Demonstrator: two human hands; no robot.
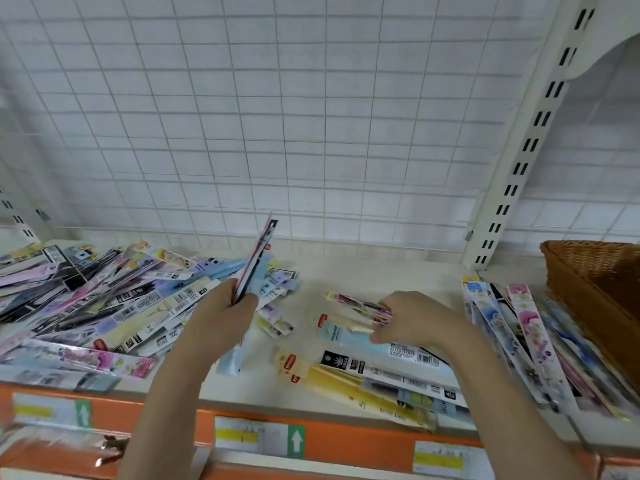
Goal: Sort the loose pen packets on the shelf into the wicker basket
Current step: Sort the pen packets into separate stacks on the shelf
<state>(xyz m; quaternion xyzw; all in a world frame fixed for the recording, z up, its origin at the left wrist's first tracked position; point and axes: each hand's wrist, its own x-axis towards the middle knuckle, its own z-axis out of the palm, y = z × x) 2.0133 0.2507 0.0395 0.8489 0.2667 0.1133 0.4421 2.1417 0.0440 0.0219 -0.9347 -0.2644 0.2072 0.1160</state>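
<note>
Left hand [231, 308] clasping upright glossy packets [257, 259] at twelve o'clock, right hand [408, 318] pinching a flat floral packet [360, 306] beside the woven wicker basket [595, 292].

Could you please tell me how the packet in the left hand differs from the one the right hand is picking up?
The left hand grips its packet upright, edge-on, clear of the shelf; the right hand pinches the flowered packet lying low, nearly flat. The first shows red and black, the second pink flowers. Both are long, slim pen packets.
</note>
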